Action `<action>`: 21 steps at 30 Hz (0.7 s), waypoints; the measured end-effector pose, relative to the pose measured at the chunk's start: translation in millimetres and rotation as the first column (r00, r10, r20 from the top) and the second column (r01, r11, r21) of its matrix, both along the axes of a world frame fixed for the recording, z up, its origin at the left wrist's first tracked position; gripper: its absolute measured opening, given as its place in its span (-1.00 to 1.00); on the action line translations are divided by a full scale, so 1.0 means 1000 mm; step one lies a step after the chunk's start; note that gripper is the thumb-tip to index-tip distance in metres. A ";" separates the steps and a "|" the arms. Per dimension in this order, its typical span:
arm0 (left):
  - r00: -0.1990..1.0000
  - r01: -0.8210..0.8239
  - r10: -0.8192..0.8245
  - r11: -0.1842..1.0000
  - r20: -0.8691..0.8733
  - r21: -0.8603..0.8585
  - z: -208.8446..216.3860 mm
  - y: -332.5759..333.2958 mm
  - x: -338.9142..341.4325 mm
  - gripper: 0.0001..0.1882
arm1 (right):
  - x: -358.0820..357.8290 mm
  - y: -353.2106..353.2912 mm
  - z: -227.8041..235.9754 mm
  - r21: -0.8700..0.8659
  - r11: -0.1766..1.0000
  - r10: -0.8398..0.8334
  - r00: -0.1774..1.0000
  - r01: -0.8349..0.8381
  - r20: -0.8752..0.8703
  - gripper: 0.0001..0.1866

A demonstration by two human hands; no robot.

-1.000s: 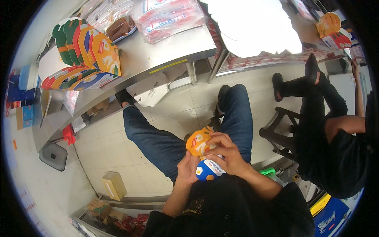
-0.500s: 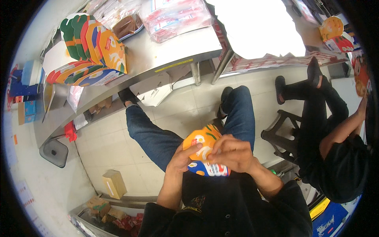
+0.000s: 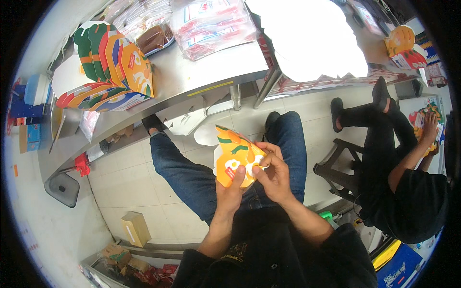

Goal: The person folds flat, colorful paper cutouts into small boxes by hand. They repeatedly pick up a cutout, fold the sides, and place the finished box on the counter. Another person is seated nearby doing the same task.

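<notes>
An orange folded paper food box (image 3: pixel 234 156), printed with a fried egg and green shapes, is held above my lap. My left hand (image 3: pixel 229 188) grips its lower left side, thumb laid over the printed face. On its right side my right hand (image 3: pixel 274 175) pinches the edge between thumb and fingers. Part of the box is hidden behind my fingers. A nested stack of similar colourful boxes (image 3: pixel 115 72) stands on the metal table (image 3: pixel 201 72) at the far left.
Clear bags of red-and-white packets (image 3: pixel 213 24) lie on the table beside a brown item in a tray (image 3: pixel 154 38). To the right, a co-worker (image 3: pixel 403 197) handles a printed sheet near a dark stool (image 3: pixel 338 168). A cardboard box (image 3: pixel 135 228) sits on the floor.
The paper box has been raised away from my body and turned, so its orange face shows and the blue part is out of sight. The co-worker's hands have come lower, onto a printed sheet.
</notes>
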State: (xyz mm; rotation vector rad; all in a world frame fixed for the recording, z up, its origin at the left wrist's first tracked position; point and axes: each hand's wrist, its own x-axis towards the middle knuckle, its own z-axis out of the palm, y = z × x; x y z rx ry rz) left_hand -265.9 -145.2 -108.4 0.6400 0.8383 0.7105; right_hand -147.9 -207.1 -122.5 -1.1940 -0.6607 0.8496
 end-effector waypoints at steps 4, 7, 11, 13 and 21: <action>0.999 -0.019 0.022 0.996 0.030 -0.089 0.013 0.001 0.003 -0.55 | -0.002 0.002 -0.005 0.053 0.998 -0.029 0.999 0.027 0.035 -0.79; 0.999 0.025 -0.021 0.994 0.041 -0.102 0.013 0.009 -0.004 -0.55 | 0.000 0.002 0.002 0.023 1.000 -0.009 0.985 0.013 -0.173 -0.67; 0.993 0.119 -0.119 0.993 0.023 0.014 0.001 0.005 -0.015 -0.57 | 0.004 0.004 -0.003 -0.042 0.998 0.035 0.979 -0.045 -0.200 -0.48; 0.988 0.113 -0.119 0.992 0.096 0.060 0.002 0.005 -0.014 -0.57 | 0.006 0.007 0.000 -0.044 0.995 0.081 0.969 -0.094 -0.235 -0.51; 0.975 0.025 -0.003 0.995 0.224 -0.094 0.006 -0.001 -0.009 -0.54 | 0.008 0.012 -0.007 0.077 0.993 0.099 0.988 -0.090 -0.116 -0.58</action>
